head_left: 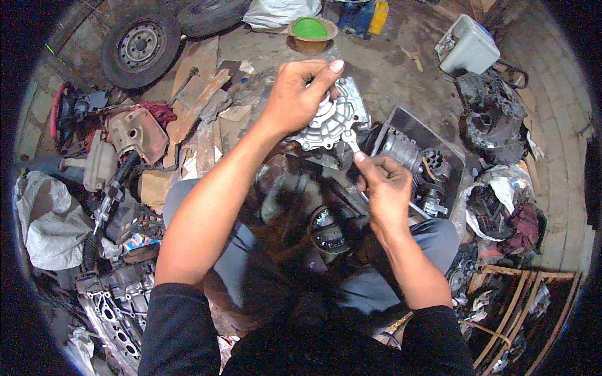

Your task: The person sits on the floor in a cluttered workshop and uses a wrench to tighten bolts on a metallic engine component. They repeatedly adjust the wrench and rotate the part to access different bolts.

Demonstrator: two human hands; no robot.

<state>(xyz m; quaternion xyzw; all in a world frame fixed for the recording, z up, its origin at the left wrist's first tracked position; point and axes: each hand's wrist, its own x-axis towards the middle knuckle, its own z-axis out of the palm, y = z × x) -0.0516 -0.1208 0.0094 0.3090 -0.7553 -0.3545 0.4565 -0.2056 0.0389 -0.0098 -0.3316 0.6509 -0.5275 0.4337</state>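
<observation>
A silver cast-metal housing [355, 105] with ribs and bolt holes round its edge sits in front of me, above a dark, oily assembly [282, 194]. My left hand [295, 97] is closed over its upper left part, thumb stretched out and the other fingers curled down, partly hidden. In my right hand [389, 182], thumb and fingers grip a wrench [351, 141]. The wrench's head lies against the lower right rim of the housing, at a bolt position. Whether its jaw is seated on a bolt is too small to tell.
Right of the housing is a dark tray [453, 149] of metal parts. Farther right lie a dark casing [492, 116] and a grey-white container [467, 47]. Left are a wheel [141, 47], cardboard [197, 113] and engine parts [116, 313]. A bowl with a green piece [311, 28] stands ahead.
</observation>
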